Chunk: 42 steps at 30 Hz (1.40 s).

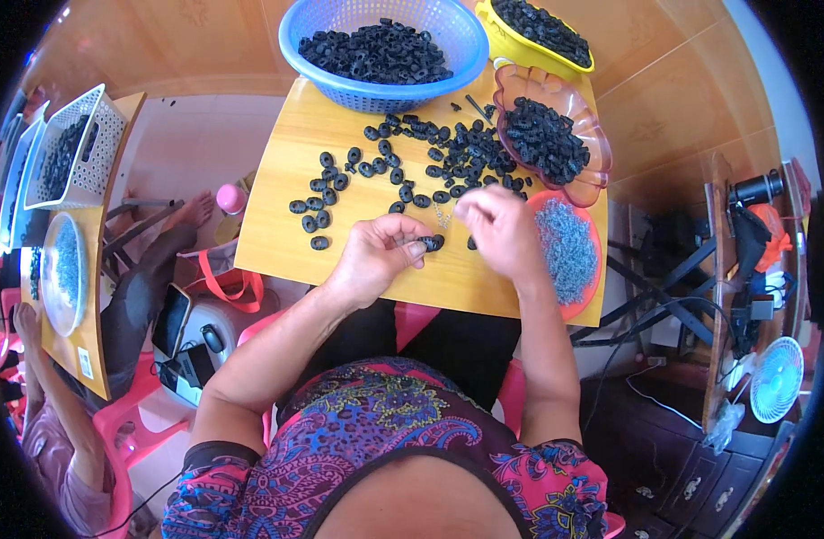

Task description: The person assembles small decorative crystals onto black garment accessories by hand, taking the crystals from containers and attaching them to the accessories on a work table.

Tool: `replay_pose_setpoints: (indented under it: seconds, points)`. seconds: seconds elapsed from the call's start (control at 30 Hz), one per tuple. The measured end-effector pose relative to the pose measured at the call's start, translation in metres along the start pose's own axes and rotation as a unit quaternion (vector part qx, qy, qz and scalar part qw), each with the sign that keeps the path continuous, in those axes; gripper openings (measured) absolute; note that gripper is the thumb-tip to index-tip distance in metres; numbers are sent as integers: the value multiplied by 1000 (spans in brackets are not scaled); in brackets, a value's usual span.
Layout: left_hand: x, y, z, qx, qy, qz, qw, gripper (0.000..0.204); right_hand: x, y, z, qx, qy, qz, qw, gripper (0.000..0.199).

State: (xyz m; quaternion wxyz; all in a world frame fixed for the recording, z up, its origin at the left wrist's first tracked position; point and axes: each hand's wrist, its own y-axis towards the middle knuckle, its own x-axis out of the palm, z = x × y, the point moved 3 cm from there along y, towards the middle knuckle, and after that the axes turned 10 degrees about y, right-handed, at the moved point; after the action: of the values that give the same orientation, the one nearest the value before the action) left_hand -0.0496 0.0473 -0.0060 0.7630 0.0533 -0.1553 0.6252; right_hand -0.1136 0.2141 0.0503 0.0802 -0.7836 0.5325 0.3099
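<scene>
Though plain yellow wood along the left, crowded with black pieces (475, 151) farther back: the table (277, 180). Off to the left, note a side table (97, 296). At the far edge, see a round blue basket (376, 97), heaped with more pieces; just right of it, a yellow tub (524, 45), also filled; nearer, a scalloped, reddish bowl (598, 148), loaded likewise. Below that bowl, find an orange dish (577, 309) of pale bluish bits (565, 251).

Look left of the dish for the right hand (500, 229), over the table, curled at the fingers and blurred; cannot tell how tightly closed, or whether holding anything. Find the left hand (376, 256) toward the table's front, pinched nearly together at thumb and forefinger, gripping one piece (432, 243).

On the side table's near end, make out a white label (86, 362), too small to read.

Back at the table, see that one piece jutting rightward from the left fingertips, with others scattered loosely beyond. Smallest of all, some tiny clear bits (442, 216), just beside the right hand.
</scene>
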Motion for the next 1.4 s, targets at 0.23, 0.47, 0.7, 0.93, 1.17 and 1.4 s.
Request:
replay_pose_setpoints:
  seconds: [0.23, 0.47, 0.7, 0.93, 1.17, 1.4]
  points:
    - [-6, 6, -1, 9, -14, 54, 998, 12, 15, 36, 34, -21, -238, 24, 971, 11]
    - [-9, 6, 0, -4, -30, 62, 998, 11, 24, 44, 35, 4, -242, -5, 970, 11]
    - [-13, 9, -5, -25, -136, 34, 990, 13, 9, 27, 23, 55, -48, 25, 997, 6]
    - [-6, 7, -1, -45, -223, -30, 973, 8, 12, -18, -14, 139, 392, -7, 909, 10]
    - [-4, 6, -3, -32, -195, -32, 980, 9, 25, -25, -16, 153, 365, -20, 918, 11]
    - [-4, 5, -1, -23, -138, -18, 990, 8, 24, -27, -19, 166, 301, -21, 939, 10]
